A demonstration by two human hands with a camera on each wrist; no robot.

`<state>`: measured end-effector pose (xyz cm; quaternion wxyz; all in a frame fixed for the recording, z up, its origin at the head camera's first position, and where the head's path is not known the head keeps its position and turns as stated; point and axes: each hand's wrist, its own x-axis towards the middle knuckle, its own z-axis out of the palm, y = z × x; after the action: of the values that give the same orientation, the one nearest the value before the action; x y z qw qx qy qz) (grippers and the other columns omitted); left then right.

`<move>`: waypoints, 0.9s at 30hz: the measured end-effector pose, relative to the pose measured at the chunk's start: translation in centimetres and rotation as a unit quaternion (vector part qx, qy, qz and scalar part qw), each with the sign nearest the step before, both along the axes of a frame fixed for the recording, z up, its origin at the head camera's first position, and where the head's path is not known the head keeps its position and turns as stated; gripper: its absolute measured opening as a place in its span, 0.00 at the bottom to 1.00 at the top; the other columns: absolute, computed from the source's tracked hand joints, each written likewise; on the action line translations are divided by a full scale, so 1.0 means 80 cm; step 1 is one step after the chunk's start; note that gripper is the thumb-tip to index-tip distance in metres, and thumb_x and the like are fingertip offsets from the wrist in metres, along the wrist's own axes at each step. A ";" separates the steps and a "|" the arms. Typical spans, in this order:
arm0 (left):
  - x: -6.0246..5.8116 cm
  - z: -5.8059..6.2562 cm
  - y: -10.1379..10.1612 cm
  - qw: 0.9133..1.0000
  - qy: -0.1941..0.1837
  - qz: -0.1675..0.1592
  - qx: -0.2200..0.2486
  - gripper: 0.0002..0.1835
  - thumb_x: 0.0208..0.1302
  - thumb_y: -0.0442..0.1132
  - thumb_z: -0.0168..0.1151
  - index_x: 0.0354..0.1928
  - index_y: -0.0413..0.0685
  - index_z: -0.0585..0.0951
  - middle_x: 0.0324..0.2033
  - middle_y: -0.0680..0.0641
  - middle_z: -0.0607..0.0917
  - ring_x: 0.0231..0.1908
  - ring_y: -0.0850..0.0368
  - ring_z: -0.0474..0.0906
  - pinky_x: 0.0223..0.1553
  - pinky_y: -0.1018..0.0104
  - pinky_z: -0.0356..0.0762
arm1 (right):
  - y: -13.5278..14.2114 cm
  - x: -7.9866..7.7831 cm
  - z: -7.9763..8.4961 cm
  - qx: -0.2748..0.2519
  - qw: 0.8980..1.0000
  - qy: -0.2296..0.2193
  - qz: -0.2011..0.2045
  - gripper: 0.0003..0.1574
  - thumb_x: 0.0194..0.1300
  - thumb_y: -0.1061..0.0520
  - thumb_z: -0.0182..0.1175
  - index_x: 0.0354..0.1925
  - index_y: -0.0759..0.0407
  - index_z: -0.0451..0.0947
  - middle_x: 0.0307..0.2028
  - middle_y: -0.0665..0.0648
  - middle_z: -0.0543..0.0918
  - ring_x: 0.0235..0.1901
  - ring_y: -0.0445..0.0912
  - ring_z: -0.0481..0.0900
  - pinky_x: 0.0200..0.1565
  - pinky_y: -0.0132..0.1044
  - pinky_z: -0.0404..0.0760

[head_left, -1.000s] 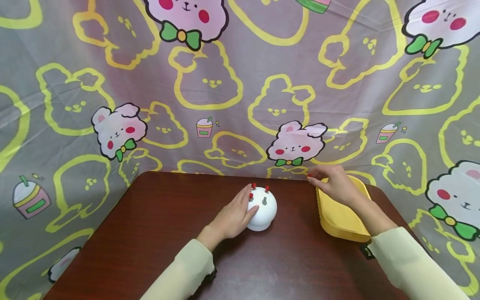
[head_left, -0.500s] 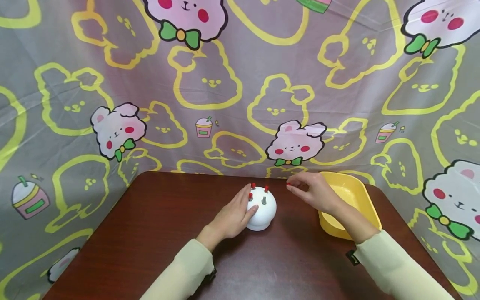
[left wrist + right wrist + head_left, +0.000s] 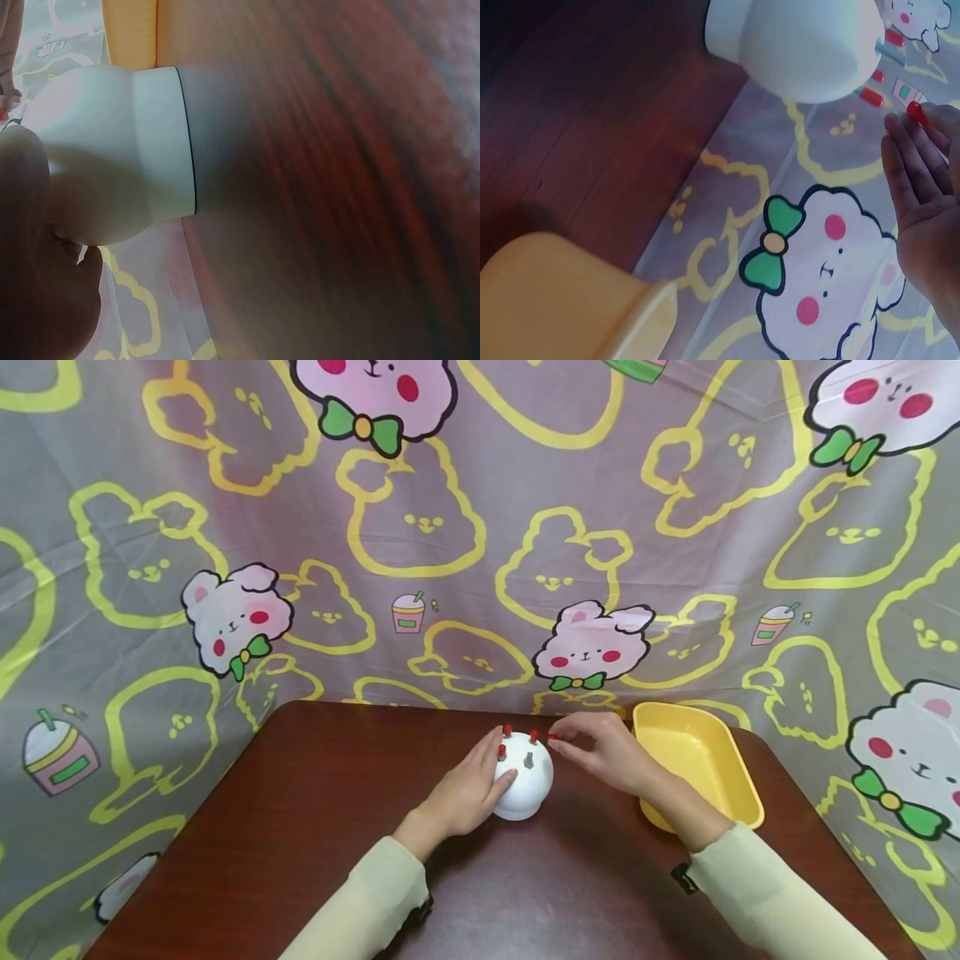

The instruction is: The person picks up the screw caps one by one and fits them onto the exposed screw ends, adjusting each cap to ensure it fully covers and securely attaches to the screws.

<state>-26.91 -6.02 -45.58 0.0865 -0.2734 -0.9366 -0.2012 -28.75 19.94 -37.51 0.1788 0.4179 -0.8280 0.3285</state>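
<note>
Steadying the white holder [image 3: 525, 785] mid-surface, my left hand [image 3: 461, 795] curls its grip round its side. My right hand [image 3: 603, 752] pinches a red peg [image 3: 553, 737] just beside it. Four pegs stand in it; the yellow tray [image 3: 738, 793] looks bare.

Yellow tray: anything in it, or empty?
Empty as far as visible: the yellow tray shows bare yellow floor; its near end sits behind the right hand's wrist.
</note>
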 end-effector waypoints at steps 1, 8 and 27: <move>0.000 0.000 0.000 1.000 0.000 0.000 0.000 0.42 0.81 0.63 0.36 0.81 0.40 0.47 0.80 0.42 0.52 0.79 0.51 0.50 0.75 0.56 0.59 | -0.003 0.001 0.000 -0.003 1.000 0.001 0.005 0.11 0.60 0.63 0.75 0.42 0.56 0.88 0.36 0.47 0.89 0.35 0.38 0.85 0.40 0.46 0.87; -0.001 0.000 0.000 1.000 0.005 -0.002 0.003 0.42 0.81 0.63 0.36 0.81 0.38 0.47 0.80 0.40 0.53 0.78 0.51 0.51 0.74 0.56 0.59 | -0.017 0.004 -0.002 -0.006 1.000 -0.009 0.022 0.12 0.58 0.65 0.75 0.43 0.60 0.88 0.37 0.48 0.89 0.36 0.39 0.85 0.42 0.42 0.87; -0.001 0.001 0.000 1.000 -0.005 -0.002 0.001 0.42 0.81 0.63 0.34 0.81 0.39 0.46 0.80 0.41 0.51 0.79 0.51 0.49 0.75 0.56 0.58 | -0.030 0.003 -0.011 0.008 1.000 -0.018 0.023 0.12 0.60 0.65 0.74 0.43 0.62 0.88 0.36 0.49 0.88 0.33 0.39 0.81 0.35 0.40 0.86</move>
<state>-26.95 -6.03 -45.53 0.0818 -0.2743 -0.9362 -0.2039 -28.55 17.54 -38.43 0.1523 0.4322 -0.8240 0.3333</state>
